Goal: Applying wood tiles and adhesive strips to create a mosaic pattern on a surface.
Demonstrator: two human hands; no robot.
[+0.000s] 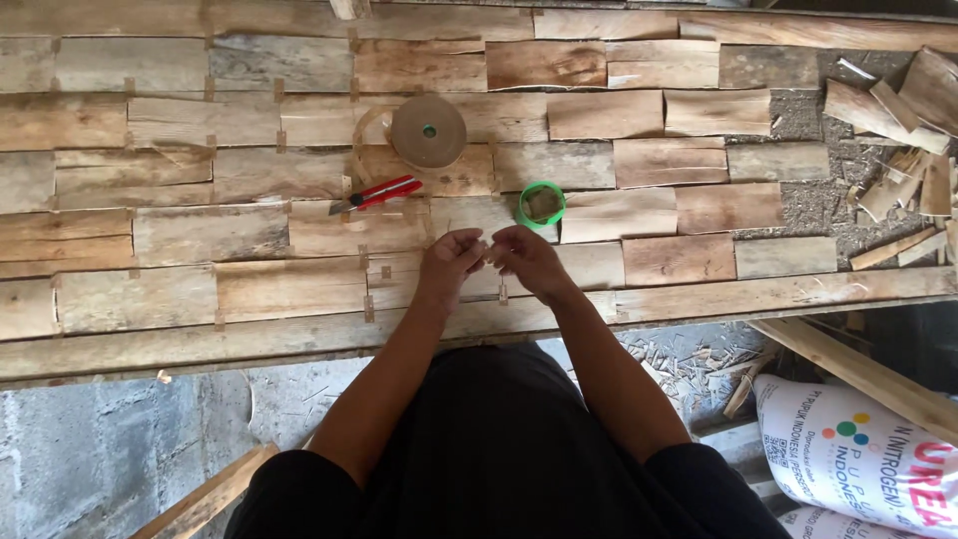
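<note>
My left hand point(451, 260) and my right hand point(527, 258) meet over the wooden veneer sheets point(249, 230), pinching a small strip of brown paper tape point(488, 252) between their fingertips. A big roll of brown paper tape point(428, 131) lies just beyond them. Its loose end curls off to the left. Left of the hands rest red-handled scissors point(377, 193). A small green tape ring point(541, 204) sits just above my right hand. Short brown tape pieces join the veneer seams.
Loose veneer scraps point(898, 140) are heaped at the right on the rough grey bench top. A long wooden batten point(699, 299) edges the bench. Below lie a white printed sack point(868, 449), wood chips and a concrete floor point(100, 449).
</note>
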